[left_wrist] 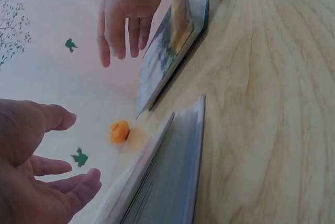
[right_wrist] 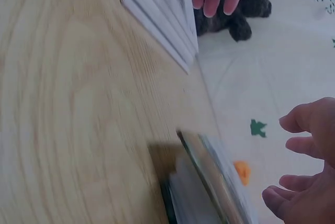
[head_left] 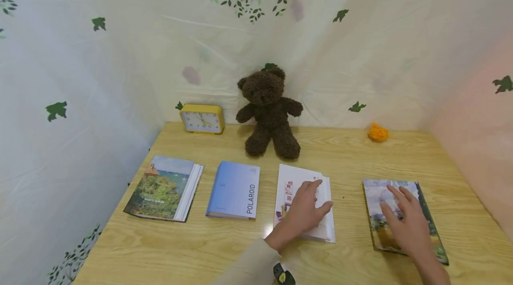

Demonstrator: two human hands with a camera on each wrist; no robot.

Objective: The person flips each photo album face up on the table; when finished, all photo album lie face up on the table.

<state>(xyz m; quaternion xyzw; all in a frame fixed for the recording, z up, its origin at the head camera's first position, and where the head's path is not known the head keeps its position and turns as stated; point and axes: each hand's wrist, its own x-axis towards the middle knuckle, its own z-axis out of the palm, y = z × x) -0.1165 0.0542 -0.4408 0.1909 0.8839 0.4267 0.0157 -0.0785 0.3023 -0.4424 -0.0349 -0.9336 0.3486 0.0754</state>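
My left hand (head_left: 306, 209) hovers over a white book (head_left: 294, 176) with small coloured drawings on its cover. The left wrist view shows a gap between those fingers and the book, whose cover stands slightly off its pages. To the right, my right hand (head_left: 410, 220) is above a photo album (head_left: 378, 234) with a painted landscape cover. Its fingers are spread and loosely bent, apart from the album in the right wrist view. The album's cover (right_wrist: 209, 177) also sits a little raised from the pages. Neither hand holds anything.
Left of the white book lie a blue POLAROID album (head_left: 236, 191) and a landscape-covered photo album (head_left: 164, 187). Along the back of the wooden table (head_left: 340, 151) are a yellow clock (head_left: 202, 119), a brown teddy bear (head_left: 270, 113) and an orange crumpled item (head_left: 378, 132), before a leaf-patterned curtain.
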